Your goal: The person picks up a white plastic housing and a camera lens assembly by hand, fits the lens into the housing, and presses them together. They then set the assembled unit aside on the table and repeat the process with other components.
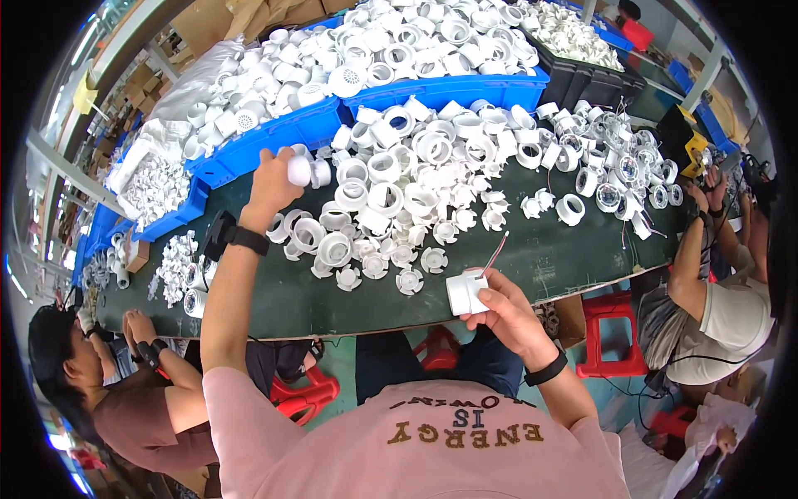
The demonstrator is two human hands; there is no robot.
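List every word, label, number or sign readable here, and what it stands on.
Pink shirt: large lettering across the chest, upside down in view; wording not copied.
White pieces in the left hand and right hand: no legible text.
Blue bins: no readable marking.
Yellow-and-black device at right: any marking too small to read.

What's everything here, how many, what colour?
Table: one, green, middle
Blue bins: several, blue, far side
Black bin: one, black, far right
Loose parts: countless, white, on table and in bins
Shiny parts: many, white and silvery, table's right
Stools: at least three, red, below table
Cardboard boxes: several, brown, background
Other people: several, wearing brown or pale, both sides
Plastic piece: at least one, white, upper left
Wired cylinder: one, white, near table's front edge
Shirt: one, pink, lower middle
Left hand: one, bare, gripping plastic piece
Right hand: one, bare, gripping wired cylinder
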